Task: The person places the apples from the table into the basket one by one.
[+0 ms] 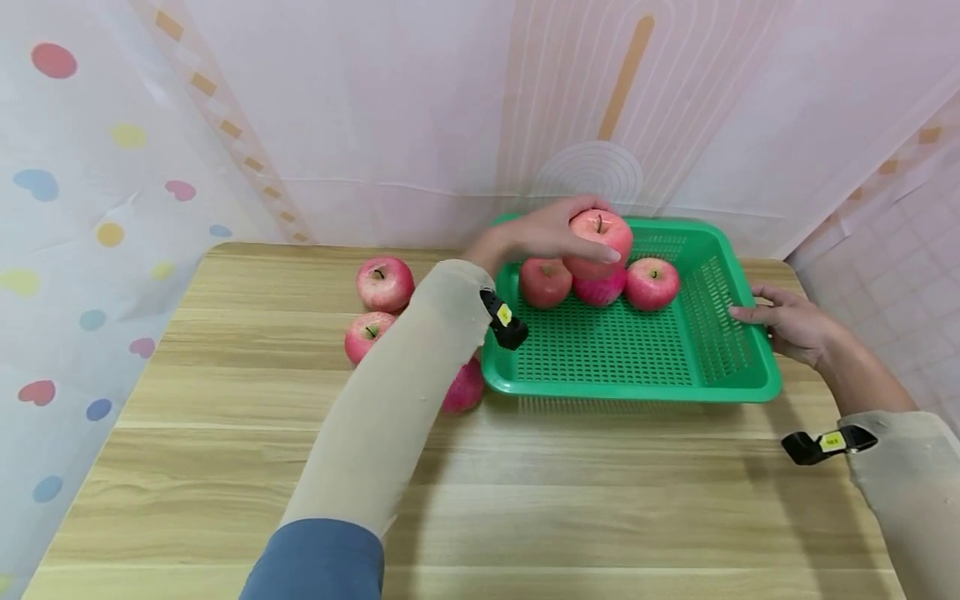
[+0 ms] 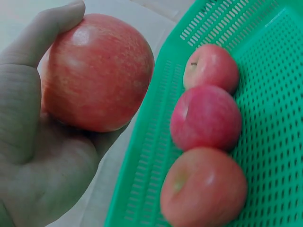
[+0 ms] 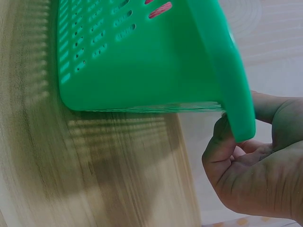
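head view shows the left hand [image 1: 551, 233] wrapped around a red apple [image 1: 598, 242], holding it above the far left part of the green basket [image 1: 738, 367]; the left wrist view confirms the fingers and thumb curled round that apple [image 2: 97, 78], with the basket's perforated wall [image 2: 156, 156] just beside it. three more apples [image 1: 546, 282] [image 1: 600, 289] [image 1: 652, 283] lie in a row along the basket's far side, touching or nearly touching each other. the right hand [image 1: 787, 325] grips the basket's right rim; in the right wrist view its thumb sits below the rim [image 3: 239, 109] and fingers [image 3: 265, 106] reach over it. on the wooden table [image 1: 600, 500], left of the basket, lie three apples [image 1: 385, 283] [image 1: 367, 335] [image 1: 465, 387], the nearest partly hidden behind the left sleeve [image 1: 390, 408]
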`<state>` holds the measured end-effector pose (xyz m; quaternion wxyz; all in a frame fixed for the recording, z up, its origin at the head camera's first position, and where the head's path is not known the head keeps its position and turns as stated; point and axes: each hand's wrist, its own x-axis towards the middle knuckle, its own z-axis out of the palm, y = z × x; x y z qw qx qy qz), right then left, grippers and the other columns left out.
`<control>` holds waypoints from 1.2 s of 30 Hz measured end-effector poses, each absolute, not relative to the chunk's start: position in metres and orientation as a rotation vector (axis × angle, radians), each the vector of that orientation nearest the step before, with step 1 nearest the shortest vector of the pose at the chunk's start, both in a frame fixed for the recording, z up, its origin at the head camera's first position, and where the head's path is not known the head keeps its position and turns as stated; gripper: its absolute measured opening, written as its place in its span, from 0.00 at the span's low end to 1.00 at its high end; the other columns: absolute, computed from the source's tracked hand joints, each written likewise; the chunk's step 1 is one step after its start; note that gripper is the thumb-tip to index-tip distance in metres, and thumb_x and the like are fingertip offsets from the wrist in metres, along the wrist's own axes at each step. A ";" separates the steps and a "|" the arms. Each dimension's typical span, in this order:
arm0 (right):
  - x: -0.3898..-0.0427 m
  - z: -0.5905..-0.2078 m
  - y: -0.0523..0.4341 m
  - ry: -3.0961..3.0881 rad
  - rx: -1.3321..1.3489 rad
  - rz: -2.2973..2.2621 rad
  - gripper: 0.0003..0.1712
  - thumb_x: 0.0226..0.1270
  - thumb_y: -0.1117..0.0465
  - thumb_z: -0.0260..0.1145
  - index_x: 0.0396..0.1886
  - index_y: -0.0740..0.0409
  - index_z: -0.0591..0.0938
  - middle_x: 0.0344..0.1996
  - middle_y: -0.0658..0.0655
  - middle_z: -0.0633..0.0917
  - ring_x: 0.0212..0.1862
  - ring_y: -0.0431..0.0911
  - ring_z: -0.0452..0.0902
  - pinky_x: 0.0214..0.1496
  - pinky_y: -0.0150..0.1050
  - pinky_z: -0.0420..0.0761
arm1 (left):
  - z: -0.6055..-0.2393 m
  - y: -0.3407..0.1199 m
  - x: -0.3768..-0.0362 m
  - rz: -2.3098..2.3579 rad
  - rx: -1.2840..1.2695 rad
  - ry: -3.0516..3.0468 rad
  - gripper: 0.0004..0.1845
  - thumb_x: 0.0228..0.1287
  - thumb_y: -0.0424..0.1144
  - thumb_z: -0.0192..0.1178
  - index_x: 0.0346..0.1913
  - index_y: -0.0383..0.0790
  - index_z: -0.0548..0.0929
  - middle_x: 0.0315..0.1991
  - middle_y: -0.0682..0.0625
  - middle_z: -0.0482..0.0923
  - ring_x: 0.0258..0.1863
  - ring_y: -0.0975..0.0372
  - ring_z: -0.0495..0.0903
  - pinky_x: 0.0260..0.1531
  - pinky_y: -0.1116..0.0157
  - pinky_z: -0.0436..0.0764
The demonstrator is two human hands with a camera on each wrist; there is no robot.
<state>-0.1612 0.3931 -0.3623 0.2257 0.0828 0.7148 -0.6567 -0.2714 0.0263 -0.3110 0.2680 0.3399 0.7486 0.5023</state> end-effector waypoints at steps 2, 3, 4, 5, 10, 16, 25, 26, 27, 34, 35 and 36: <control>-0.161 -0.362 0.393 1.971 0.225 -1.814 0.10 0.78 0.69 0.57 0.45 0.48 0.78 0.35 0.51 0.86 0.36 0.43 0.86 0.36 0.38 0.87 | -0.314 0.032 -0.270 1.390 0.905 2.018 0.30 0.62 0.48 0.71 0.65 0.49 0.73 0.56 0.52 0.79 0.56 0.62 0.76 0.56 0.65 0.77; -0.161 -0.362 0.393 1.972 0.224 -1.813 0.10 0.78 0.69 0.57 0.45 0.48 0.78 0.35 0.51 0.86 0.36 0.43 0.85 0.36 0.38 0.87 | -0.315 0.035 -0.270 1.412 0.899 2.014 0.30 0.62 0.48 0.71 0.65 0.49 0.73 0.56 0.52 0.79 0.56 0.62 0.76 0.57 0.65 0.77; -0.161 -0.361 0.393 1.973 0.220 -1.812 0.10 0.78 0.69 0.57 0.45 0.48 0.78 0.35 0.51 0.85 0.36 0.43 0.85 0.36 0.38 0.87 | -0.316 0.037 -0.270 1.432 0.888 2.013 0.30 0.62 0.48 0.71 0.65 0.49 0.73 0.56 0.52 0.79 0.56 0.62 0.76 0.56 0.65 0.77; -0.162 -0.361 0.393 1.973 0.217 -1.810 0.10 0.78 0.69 0.57 0.46 0.48 0.78 0.35 0.51 0.85 0.36 0.43 0.85 0.36 0.38 0.87 | -0.318 0.040 -0.269 1.449 0.877 2.008 0.30 0.62 0.47 0.71 0.65 0.49 0.74 0.56 0.52 0.79 0.56 0.62 0.76 0.56 0.65 0.77; -0.161 -0.361 0.394 1.978 0.220 -1.798 0.10 0.78 0.69 0.57 0.47 0.48 0.77 0.36 0.51 0.85 0.37 0.43 0.85 0.37 0.38 0.87 | -0.327 0.052 -0.266 1.445 0.850 2.012 0.30 0.62 0.48 0.72 0.65 0.49 0.74 0.55 0.53 0.79 0.55 0.63 0.76 0.54 0.66 0.79; -0.160 -0.361 0.394 1.977 0.214 -1.794 0.10 0.78 0.69 0.57 0.47 0.48 0.77 0.36 0.51 0.85 0.36 0.43 0.86 0.37 0.39 0.87 | -0.337 0.068 -0.260 1.443 0.841 1.931 0.29 0.61 0.45 0.73 0.63 0.47 0.76 0.54 0.51 0.79 0.53 0.61 0.78 0.50 0.66 0.82; -0.159 -0.362 0.395 1.965 0.215 -1.816 0.11 0.78 0.70 0.56 0.47 0.49 0.77 0.36 0.52 0.86 0.36 0.43 0.86 0.36 0.39 0.87 | -0.346 0.090 -0.252 1.262 0.935 2.040 0.35 0.58 0.46 0.74 0.68 0.45 0.75 0.58 0.52 0.76 0.54 0.64 0.75 0.50 0.72 0.78; -0.159 -0.362 0.395 1.966 0.214 -1.817 0.11 0.78 0.70 0.56 0.47 0.49 0.77 0.36 0.52 0.86 0.36 0.43 0.86 0.36 0.39 0.87 | -0.346 0.092 -0.251 1.237 0.945 2.041 0.36 0.58 0.46 0.74 0.69 0.45 0.74 0.59 0.52 0.75 0.55 0.65 0.74 0.50 0.72 0.78; -0.159 -0.362 0.395 1.966 0.214 -1.817 0.11 0.78 0.70 0.56 0.47 0.49 0.77 0.36 0.52 0.86 0.36 0.43 0.86 0.36 0.39 0.87 | -0.347 0.094 -0.250 1.213 0.959 2.039 0.37 0.58 0.46 0.75 0.70 0.45 0.74 0.60 0.52 0.75 0.55 0.65 0.74 0.50 0.72 0.78; -0.159 -0.362 0.395 1.962 0.208 -1.820 0.11 0.78 0.70 0.56 0.46 0.48 0.78 0.36 0.52 0.86 0.37 0.43 0.86 0.37 0.39 0.87 | -0.354 0.103 -0.244 1.160 0.992 2.009 0.41 0.58 0.44 0.75 0.73 0.42 0.68 0.63 0.49 0.72 0.57 0.64 0.73 0.50 0.72 0.78; -0.159 -0.362 0.395 1.958 0.209 -1.825 0.11 0.78 0.70 0.56 0.46 0.48 0.78 0.36 0.52 0.86 0.37 0.43 0.86 0.37 0.39 0.87 | -0.355 0.104 -0.243 1.150 0.987 2.021 0.42 0.58 0.45 0.75 0.73 0.41 0.67 0.63 0.49 0.71 0.57 0.64 0.72 0.51 0.74 0.76; -0.159 -0.362 0.395 1.957 0.206 -1.827 0.11 0.78 0.70 0.56 0.46 0.48 0.78 0.36 0.52 0.86 0.37 0.43 0.86 0.37 0.39 0.87 | -0.356 0.105 -0.243 1.139 0.988 2.033 0.43 0.57 0.45 0.76 0.73 0.40 0.66 0.63 0.49 0.71 0.57 0.65 0.72 0.52 0.75 0.75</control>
